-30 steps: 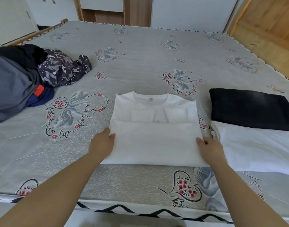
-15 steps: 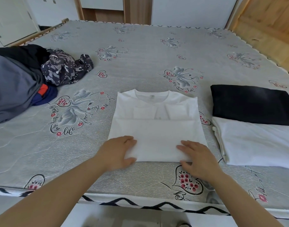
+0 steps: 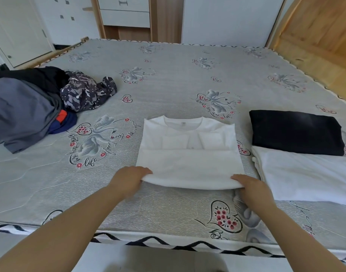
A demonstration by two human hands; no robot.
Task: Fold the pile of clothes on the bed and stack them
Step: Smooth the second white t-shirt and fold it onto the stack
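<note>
While spread wide and flat, bed (image 3: 187, 61) offers plenty of bare room far of the fold and to the left. Left and far: heap of unfolded clothes (image 3: 30, 103), dark and grey, well apart. Right: white folded garment (image 3: 305, 179) near, black folded garment (image 3: 295, 132) beyond it, overlapping its far edge. Centre, near the bed's near edge: white t-shirt (image 3: 187, 154), partly folded, collar far. Likely light, soft and limp, prone to sag and slip out of square; best taken at both near corners. Left hand (image 3: 127, 180) curled under the near left corner, gripping; right hand (image 3: 252, 186) likewise at the near right corner, lifting that edge slightly.
</note>
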